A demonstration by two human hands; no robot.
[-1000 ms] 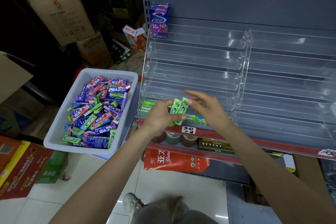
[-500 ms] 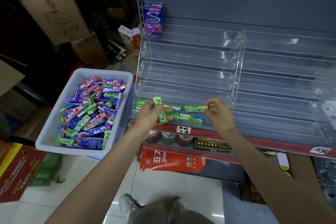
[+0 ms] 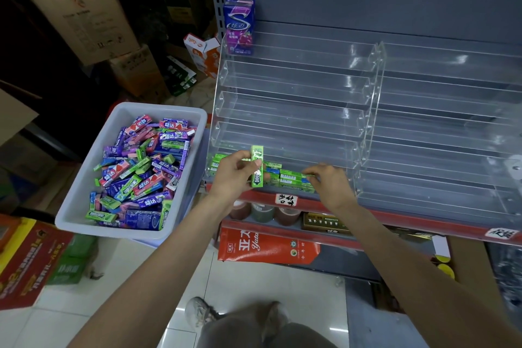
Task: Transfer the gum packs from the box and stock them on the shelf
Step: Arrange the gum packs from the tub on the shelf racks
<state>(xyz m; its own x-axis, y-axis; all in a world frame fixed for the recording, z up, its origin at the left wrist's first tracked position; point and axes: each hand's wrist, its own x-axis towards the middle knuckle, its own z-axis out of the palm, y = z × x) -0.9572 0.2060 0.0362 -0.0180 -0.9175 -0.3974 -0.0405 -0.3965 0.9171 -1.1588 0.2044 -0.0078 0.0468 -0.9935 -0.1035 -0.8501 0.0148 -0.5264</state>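
left hand (image 3: 237,175) still grips one green pack (image 3: 257,166); right hand (image 3: 329,182) has now set its pack into the rack (image 3: 285,132), fingertips pinching it.

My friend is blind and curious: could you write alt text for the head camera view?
A person's left hand holds a green gum pack upright while the right hand sets another into the row of green packs on the lowest tier of a clear shelf rack. A white box of mixed gum sits to the left.
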